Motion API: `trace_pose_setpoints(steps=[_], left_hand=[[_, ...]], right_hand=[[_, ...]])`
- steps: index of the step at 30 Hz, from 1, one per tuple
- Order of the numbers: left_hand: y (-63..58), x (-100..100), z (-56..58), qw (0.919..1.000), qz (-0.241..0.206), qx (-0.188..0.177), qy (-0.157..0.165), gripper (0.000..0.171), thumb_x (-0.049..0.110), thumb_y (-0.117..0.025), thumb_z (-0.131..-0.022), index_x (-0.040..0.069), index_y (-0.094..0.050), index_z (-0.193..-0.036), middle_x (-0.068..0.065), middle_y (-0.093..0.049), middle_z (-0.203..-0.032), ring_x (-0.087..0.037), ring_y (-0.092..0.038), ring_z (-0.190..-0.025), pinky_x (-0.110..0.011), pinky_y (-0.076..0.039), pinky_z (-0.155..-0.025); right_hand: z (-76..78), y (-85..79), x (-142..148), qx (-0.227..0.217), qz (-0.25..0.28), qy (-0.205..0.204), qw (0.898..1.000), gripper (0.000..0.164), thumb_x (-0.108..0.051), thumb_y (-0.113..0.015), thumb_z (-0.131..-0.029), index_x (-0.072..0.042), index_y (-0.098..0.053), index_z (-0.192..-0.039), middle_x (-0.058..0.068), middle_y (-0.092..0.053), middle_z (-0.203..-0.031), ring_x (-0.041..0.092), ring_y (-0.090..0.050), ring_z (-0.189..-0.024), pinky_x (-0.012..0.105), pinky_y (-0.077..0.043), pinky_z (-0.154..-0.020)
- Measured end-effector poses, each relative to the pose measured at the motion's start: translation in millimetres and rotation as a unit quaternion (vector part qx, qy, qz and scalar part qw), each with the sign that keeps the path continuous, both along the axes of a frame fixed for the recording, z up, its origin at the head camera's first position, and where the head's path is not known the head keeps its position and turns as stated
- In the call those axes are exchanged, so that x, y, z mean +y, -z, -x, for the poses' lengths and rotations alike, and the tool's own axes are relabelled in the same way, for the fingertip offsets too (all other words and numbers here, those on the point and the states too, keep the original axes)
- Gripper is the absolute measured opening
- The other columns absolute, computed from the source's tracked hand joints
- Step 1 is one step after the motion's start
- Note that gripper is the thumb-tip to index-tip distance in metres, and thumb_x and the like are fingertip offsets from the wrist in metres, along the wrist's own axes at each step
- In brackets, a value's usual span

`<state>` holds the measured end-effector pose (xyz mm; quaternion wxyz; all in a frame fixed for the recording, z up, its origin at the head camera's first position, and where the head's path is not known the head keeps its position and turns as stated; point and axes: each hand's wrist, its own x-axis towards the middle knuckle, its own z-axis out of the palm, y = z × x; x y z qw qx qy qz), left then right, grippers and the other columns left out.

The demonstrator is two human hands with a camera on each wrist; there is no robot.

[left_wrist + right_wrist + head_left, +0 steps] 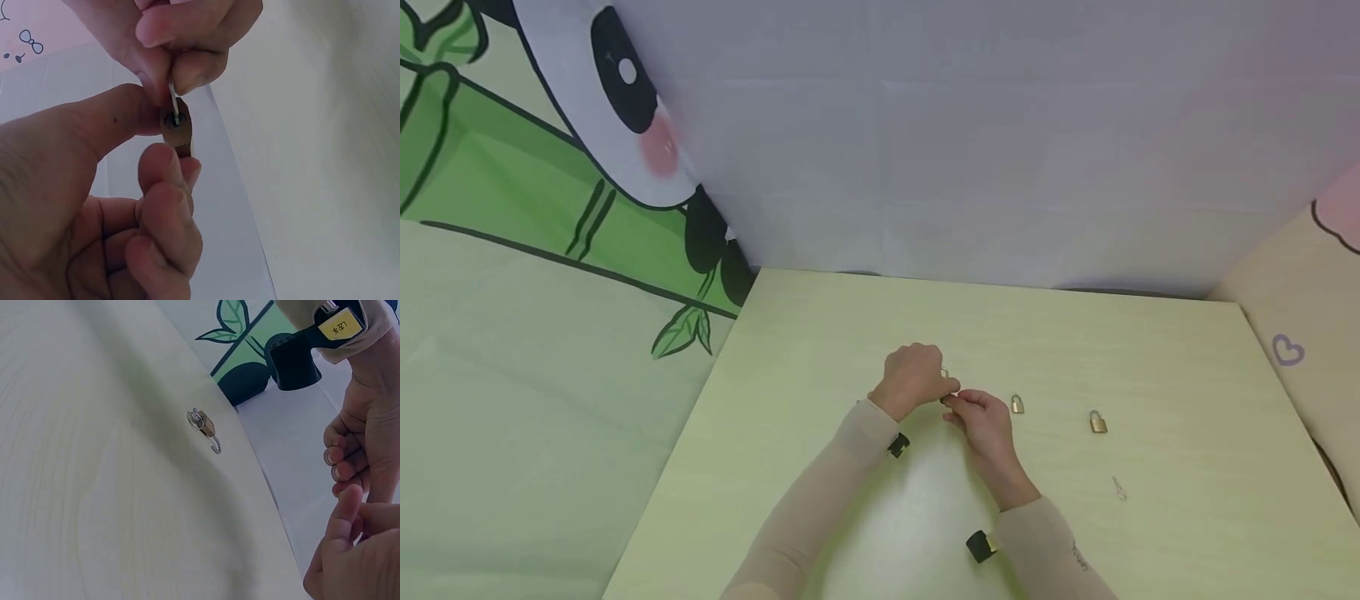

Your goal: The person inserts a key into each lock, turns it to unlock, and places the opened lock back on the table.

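In the left wrist view, my left hand (56, 156) holds a small brass padlock (181, 134) between thumb and fingertips, its keyhole end turned toward the camera. My right hand (194, 31) pinches a thin silver key (174, 97) whose blade stands at the keyhole. From the head view, the left hand (913, 379) and right hand (987, 425) meet fingertip to fingertip above the table, covering most of the lock. The right wrist view shows the right hand (356, 550) close to the curled fingers of the left hand (369, 437).
Two brass padlocks, a smaller one (1017, 406) and another (1098, 423), lie right of the hands on the pale table (820, 333). Nearer the front lies a small key set (1119, 489). An opened padlock with a ring (205, 424) rests near the table's edge.
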<state>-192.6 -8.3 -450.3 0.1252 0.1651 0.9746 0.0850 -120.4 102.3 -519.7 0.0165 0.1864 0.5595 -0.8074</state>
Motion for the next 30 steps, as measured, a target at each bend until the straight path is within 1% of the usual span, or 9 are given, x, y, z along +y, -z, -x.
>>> trace_pose_setpoints(steps=[5,9,12,17,20,22,26,30], left_hand=[[-0.4,-2.4,2.0,1.0000,-0.005,-0.003,-0.001,0.040,0.045,-0.061,-0.076,0.017,-0.044,-0.053,0.005,-0.032,-0.048,-0.010,-0.031,-0.042,-0.026,-0.027,-0.038],[-0.4,-3.6,3.6,0.9999,-0.013,0.001,0.001,0.038,0.042,-0.061,-0.075,0.017,-0.043,-0.054,0.005,-0.031,-0.047,-0.010,-0.031,-0.042,-0.025,-0.027,-0.038],[-0.6,-4.2,4.1,0.9996,-0.028,0.003,0.004,0.036,0.039,-0.061,-0.075,0.017,-0.042,-0.053,0.006,-0.029,-0.047,-0.010,-0.031,-0.041,-0.025,-0.027,-0.038],[-0.5,-5.3,3.6,0.9974,-0.069,-0.016,0.010,0.037,0.033,-0.061,-0.075,0.016,-0.038,-0.052,0.007,-0.026,-0.045,-0.008,-0.028,-0.039,-0.023,-0.023,-0.037],[0.6,-5.9,3.4,0.9957,-0.087,-0.026,0.016,0.038,0.030,-0.061,-0.075,0.016,-0.036,-0.051,0.007,-0.024,-0.044,-0.007,-0.025,-0.037,-0.022,-0.021,-0.037],[1.4,-5.9,3.6,0.9949,-0.094,-0.030,0.020,0.037,0.029,-0.060,-0.075,0.016,-0.035,-0.051,0.008,-0.023,-0.044,-0.007,-0.023,-0.037,-0.021,-0.020,-0.037],[0.9,-6.4,3.6,0.9942,-0.100,-0.029,0.025,0.037,0.028,-0.060,-0.075,0.016,-0.035,-0.050,0.008,-0.022,-0.044,-0.006,-0.022,-0.038,-0.021,-0.020,-0.037],[0.3,-7.7,3.1,0.9949,-0.094,-0.026,0.027,0.038,0.028,-0.060,-0.075,0.016,-0.035,-0.050,0.007,-0.022,-0.044,-0.007,-0.022,-0.038,-0.021,-0.019,-0.037]], right_hand=[[-1.5,2.2,-1.6,0.010,-0.007,-0.019,1.000,0.023,-0.002,-0.066,-0.082,0.014,-0.059,-0.096,0.021,-0.063,-0.092,0.027,-0.062,-0.074,0.031,-0.052,-0.067],[-2.8,2.2,-2.5,0.013,-0.026,-0.041,0.999,0.026,-0.007,-0.066,-0.084,0.015,-0.061,-0.097,0.020,-0.064,-0.085,0.025,-0.063,-0.069,0.031,-0.052,-0.064],[-2.8,0.5,-3.5,0.014,-0.033,-0.054,0.998,0.027,-0.007,-0.063,-0.086,0.017,-0.060,-0.099,0.019,-0.064,-0.081,0.027,-0.063,-0.067,0.032,-0.052,-0.063],[-1.4,-1.8,-4.0,0.015,-0.036,-0.071,0.997,0.028,-0.005,-0.057,-0.089,0.019,-0.056,-0.102,0.016,-0.062,-0.080,0.019,-0.059,-0.063,0.029,-0.052,-0.062],[-1.2,-2.5,-3.6,0.013,-0.022,-0.079,0.997,0.028,-0.004,-0.054,-0.091,0.021,-0.054,-0.104,0.015,-0.060,-0.081,0.017,-0.057,-0.063,0.027,-0.051,-0.062],[-1.3,-3.0,-3.1,0.010,-0.003,-0.084,0.996,0.029,-0.004,-0.052,-0.092,0.022,-0.052,-0.106,0.015,-0.059,-0.082,0.016,-0.056,-0.064,0.026,-0.050,-0.062],[-1.7,-2.9,-2.3,0.006,0.028,-0.093,0.995,0.031,-0.004,-0.050,-0.093,0.022,-0.049,-0.108,0.014,-0.057,-0.085,0.017,-0.055,-0.070,0.024,-0.050,-0.064],[-2.1,-1.6,-1.6,0.006,0.039,-0.101,0.994,0.032,-0.005,-0.051,-0.092,0.022,-0.048,-0.109,0.014,-0.057,-0.087,0.018,-0.055,-0.072,0.024,-0.049,-0.065]])
